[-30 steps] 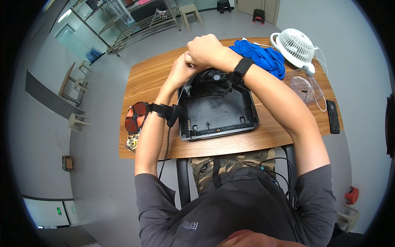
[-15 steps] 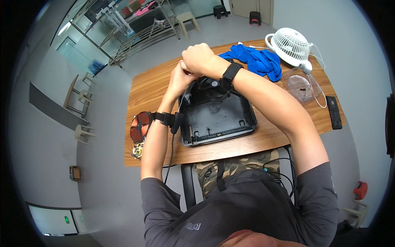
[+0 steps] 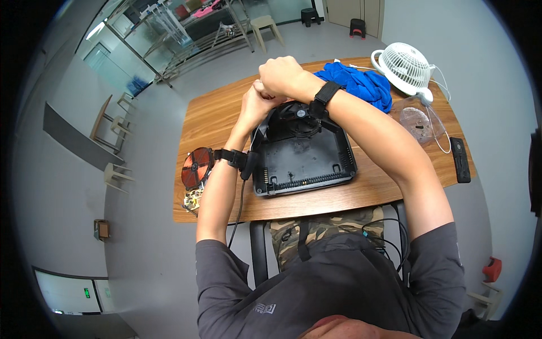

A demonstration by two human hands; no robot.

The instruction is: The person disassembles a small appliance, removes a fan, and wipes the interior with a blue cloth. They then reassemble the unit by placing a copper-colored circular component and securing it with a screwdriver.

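A: "Where is the black rectangular plastic housing (image 3: 302, 158)?"

B: "On the brown wooden table (image 3: 217, 116). Over the table's far half, the left hand (image 3: 256, 105) and right hand (image 3: 280, 77) meet, fingers curled; one cannot tell what they grasp."

A: "And its handling?"

B: "Probably light, stiff, a little slippery: better held by the side walls (image 3: 350, 155) than the thin slats (image 3: 305, 182)."

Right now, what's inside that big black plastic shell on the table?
Inside the black shell there's a round black part, maybe a fan, toward the far end. The right forearm and its black strap hide the far right corner; what's under can't be seen.
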